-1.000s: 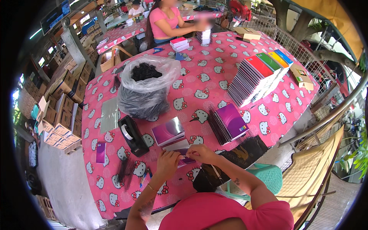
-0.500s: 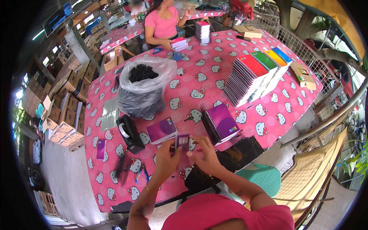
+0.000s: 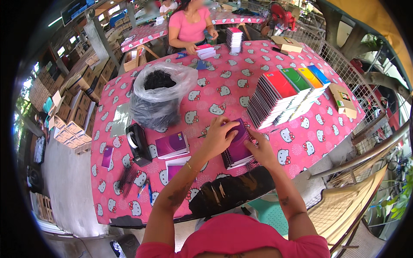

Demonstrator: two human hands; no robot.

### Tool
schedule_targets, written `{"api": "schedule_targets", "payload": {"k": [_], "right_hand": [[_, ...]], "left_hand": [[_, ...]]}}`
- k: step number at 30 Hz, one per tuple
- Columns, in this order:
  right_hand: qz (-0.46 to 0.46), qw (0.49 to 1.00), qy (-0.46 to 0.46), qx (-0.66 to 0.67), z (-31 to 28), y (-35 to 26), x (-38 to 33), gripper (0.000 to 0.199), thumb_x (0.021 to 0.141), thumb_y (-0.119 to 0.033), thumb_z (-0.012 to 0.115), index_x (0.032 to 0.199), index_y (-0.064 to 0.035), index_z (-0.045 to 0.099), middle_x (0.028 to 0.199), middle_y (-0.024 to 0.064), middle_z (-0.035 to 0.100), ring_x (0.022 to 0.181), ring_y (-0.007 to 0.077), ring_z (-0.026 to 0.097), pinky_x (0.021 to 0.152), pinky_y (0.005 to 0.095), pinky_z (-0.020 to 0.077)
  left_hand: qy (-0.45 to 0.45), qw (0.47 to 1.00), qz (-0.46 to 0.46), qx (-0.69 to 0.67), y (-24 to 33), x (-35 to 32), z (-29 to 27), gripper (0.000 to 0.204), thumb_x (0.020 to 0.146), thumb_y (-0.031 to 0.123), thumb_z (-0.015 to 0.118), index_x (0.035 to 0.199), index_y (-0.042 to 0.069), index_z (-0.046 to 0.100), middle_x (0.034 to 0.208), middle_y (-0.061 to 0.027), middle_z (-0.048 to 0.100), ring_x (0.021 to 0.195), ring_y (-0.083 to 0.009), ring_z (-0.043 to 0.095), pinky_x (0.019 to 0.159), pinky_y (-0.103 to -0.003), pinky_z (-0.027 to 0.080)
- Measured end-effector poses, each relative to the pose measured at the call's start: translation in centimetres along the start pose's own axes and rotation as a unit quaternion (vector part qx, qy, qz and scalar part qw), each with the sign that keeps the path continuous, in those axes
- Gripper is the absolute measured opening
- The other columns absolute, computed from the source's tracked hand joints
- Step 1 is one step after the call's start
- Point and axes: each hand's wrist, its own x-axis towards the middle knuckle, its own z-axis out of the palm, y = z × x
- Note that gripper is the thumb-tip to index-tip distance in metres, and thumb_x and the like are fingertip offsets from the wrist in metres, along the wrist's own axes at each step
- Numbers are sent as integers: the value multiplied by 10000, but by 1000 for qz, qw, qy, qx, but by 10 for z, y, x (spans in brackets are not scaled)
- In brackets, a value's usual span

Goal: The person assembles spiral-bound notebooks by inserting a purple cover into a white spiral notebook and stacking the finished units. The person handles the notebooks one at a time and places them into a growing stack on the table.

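Note:
A stack of purple spiral notebooks [image 3: 239, 150] lies in front of me, right of the table's middle. Over its upper left side, my left hand [image 3: 220, 136] has its fingers curled at the top notebook. My right hand [image 3: 260, 148] grips the stack's right edge, thumb on the purple cover. Left of the stack are purple unbound booklets [image 3: 170, 145] with white pages. Nearer me, more purple covers with white sheets [image 3: 174, 172] are partly hidden by my left forearm. Black loose spiral coils [image 3: 124, 180] rest near two blue pens [image 3: 149, 191].
A black tape dispenser [image 3: 138, 146] stands left of the booklets, behind it a plastic bag of black coils [image 3: 157, 103]. Stacked coloured spiral notebooks [image 3: 282, 96] stand at the right. Across the pink patterned tablecloth [image 3: 215, 107], a person in pink [image 3: 191, 28] handles notebooks.
Both hands have moved right and away from me, from the small purple piece they held at the near middle to the spiral notebook stack. Purple covers with white sheets now show beside my left forearm.

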Motion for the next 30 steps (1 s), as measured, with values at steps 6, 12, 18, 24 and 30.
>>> {"api": "schedule_targets", "payload": {"k": [6, 12, 18, 24, 30], "right_hand": [[-53, 983, 84, -153, 21, 13, -13, 654, 878, -345, 704, 1397, -4, 495, 1350, 221, 502, 1238, 410, 499, 996, 496, 423], [-119, 922, 15, -369, 48, -38, -50, 776, 897, -470, 638, 1472, -6, 405, 1584, 216, 288, 1483, 390, 246, 1152, 653, 149], [-145, 906, 53, -395, 74, -43, -57, 728, 889, -406, 654, 1451, 2, 435, 1534, 196, 394, 1466, 346, 310, 1159, 650, 121], [-156, 978, -116, -77, 167, -27, -79, 605, 868, -282, 684, 1394, -38, 508, 1422, 197, 501, 1332, 380, 463, 1095, 496, 367], [-164, 963, -131, -170, 259, 38, -24, 573, 875, -325, 669, 1341, -22, 532, 1381, 177, 531, 1298, 381, 483, 1076, 494, 390]], "left_hand": [[45, 994, 30, 90, 1, -6, -4, 309, 863, 152, 721, 1169, 127, 688, 1178, -106, 619, 1037, -303, 569, 886, -396, 465], [34, 991, -120, 51, -31, -111, -75, 278, 847, 172, 719, 1108, 86, 678, 1166, -128, 625, 1018, -336, 603, 875, -432, 480], [-150, 973, -89, 149, -70, -255, -94, 382, 846, 227, 724, 1176, 55, 633, 1189, -160, 613, 1114, -355, 602, 939, -426, 521], [-187, 960, -11, 206, -76, -275, -94, 497, 896, 346, 674, 1253, 13, 583, 1271, -215, 572, 1194, -382, 564, 993, -455, 487], [-156, 966, -69, 193, -98, -255, -101, 686, 883, 525, 632, 1325, 11, 527, 1398, -247, 463, 1293, -430, 460, 1061, -591, 364]]}}
